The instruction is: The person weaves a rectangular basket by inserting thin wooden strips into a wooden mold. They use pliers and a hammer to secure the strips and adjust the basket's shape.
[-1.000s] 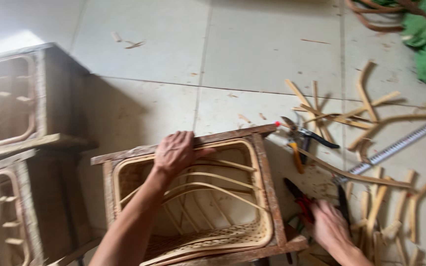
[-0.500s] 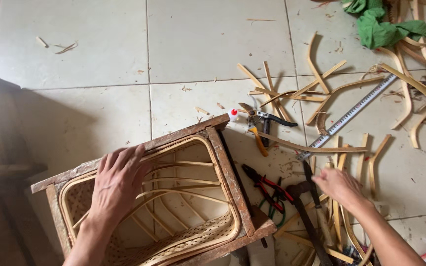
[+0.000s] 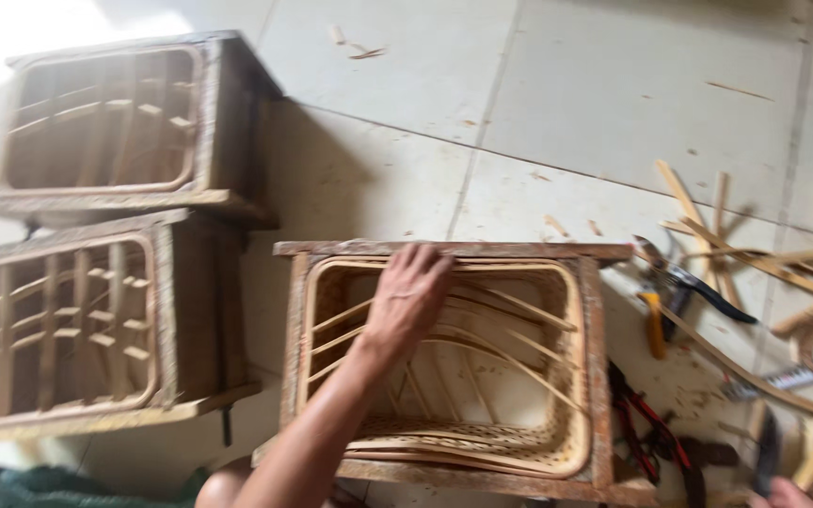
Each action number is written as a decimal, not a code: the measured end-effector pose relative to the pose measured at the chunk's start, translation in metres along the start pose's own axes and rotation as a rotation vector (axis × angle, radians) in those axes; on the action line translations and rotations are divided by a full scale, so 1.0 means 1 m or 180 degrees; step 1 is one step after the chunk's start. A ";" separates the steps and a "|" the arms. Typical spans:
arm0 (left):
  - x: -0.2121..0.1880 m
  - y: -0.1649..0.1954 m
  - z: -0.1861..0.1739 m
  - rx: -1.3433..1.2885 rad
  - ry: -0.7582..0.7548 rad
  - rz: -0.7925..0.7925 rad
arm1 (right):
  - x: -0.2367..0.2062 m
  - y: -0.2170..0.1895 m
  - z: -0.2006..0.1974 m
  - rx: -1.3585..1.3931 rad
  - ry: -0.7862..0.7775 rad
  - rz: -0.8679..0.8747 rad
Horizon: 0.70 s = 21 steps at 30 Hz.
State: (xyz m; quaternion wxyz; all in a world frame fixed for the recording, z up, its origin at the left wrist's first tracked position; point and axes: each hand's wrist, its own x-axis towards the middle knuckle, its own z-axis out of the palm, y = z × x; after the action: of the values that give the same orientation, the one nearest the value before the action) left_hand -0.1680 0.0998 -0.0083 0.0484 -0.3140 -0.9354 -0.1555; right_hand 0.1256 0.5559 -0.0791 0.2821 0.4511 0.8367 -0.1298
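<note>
Frame [image 3: 444, 362] shifted, squarer, cane-lined.

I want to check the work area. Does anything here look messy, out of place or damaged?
Yes. Cut cane strips and offcuts lie scattered over the tiled floor at the right, mixed with pruning shears and red-handled pliers. Small chips lie farther off. The left hand rests on the far rim of the woven frame, which looks whole.

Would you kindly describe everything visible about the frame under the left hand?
The frame is a rectangular box of worn, brownish wood, open side up, on the tiled floor. A pale cane lining follows its inner rim, thin bent cane strips cross the opening, and a woven strip lies along the near inside edge. The left hand rests on its far rim. Red-handled pliers lie against its right side.
</note>
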 end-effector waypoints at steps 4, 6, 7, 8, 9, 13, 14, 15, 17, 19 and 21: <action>0.009 -0.003 0.002 -0.0033 0.0094 -0.0221 | 0.022 -0.091 -0.014 -0.0330 0.0183 -0.0015; 0.014 -0.005 -0.001 -0.0243 0.0006 -0.0274 | 0.027 -0.125 -0.022 -0.0495 0.0447 -0.0264; 0.016 -0.006 -0.004 -0.0189 -0.0052 -0.0322 | 0.024 -0.126 -0.032 -0.0571 0.0617 -0.0474; 0.018 -0.007 -0.006 -0.0161 -0.0114 -0.0338 | 0.019 -0.122 -0.043 -0.0638 0.0804 -0.0751; 0.020 -0.006 -0.008 -0.0156 -0.0187 -0.0321 | 0.009 -0.112 -0.059 -0.0703 0.0980 -0.1063; 0.025 -0.001 -0.015 -0.0324 -0.0176 -0.0330 | -0.019 -0.126 -0.116 -0.1013 0.1095 -0.2498; 0.027 -0.001 -0.016 -0.0329 -0.0218 -0.0351 | -0.022 -0.147 -0.127 -0.0972 0.1054 -0.2972; 0.029 0.000 -0.016 -0.0324 -0.0258 -0.0387 | -0.024 -0.177 -0.135 -0.0933 0.1021 -0.3429; 0.032 0.000 -0.016 -0.0358 -0.0325 -0.0430 | -0.030 -0.239 -0.146 -0.1285 0.0916 -0.3775; 0.035 -0.001 -0.015 -0.0357 -0.0396 -0.0469 | -0.042 -0.291 -0.153 -0.2038 0.0774 -0.3524; 0.038 -0.001 -0.014 -0.0324 -0.0452 -0.0459 | -0.060 -0.321 -0.160 -0.2006 0.0929 -0.3951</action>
State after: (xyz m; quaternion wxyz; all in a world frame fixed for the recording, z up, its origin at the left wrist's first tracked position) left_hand -0.1990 0.1162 0.0114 -0.0454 -0.2581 -0.9475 -0.1832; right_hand -0.1714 0.4110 0.0734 0.1582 -0.1991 0.9661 0.0434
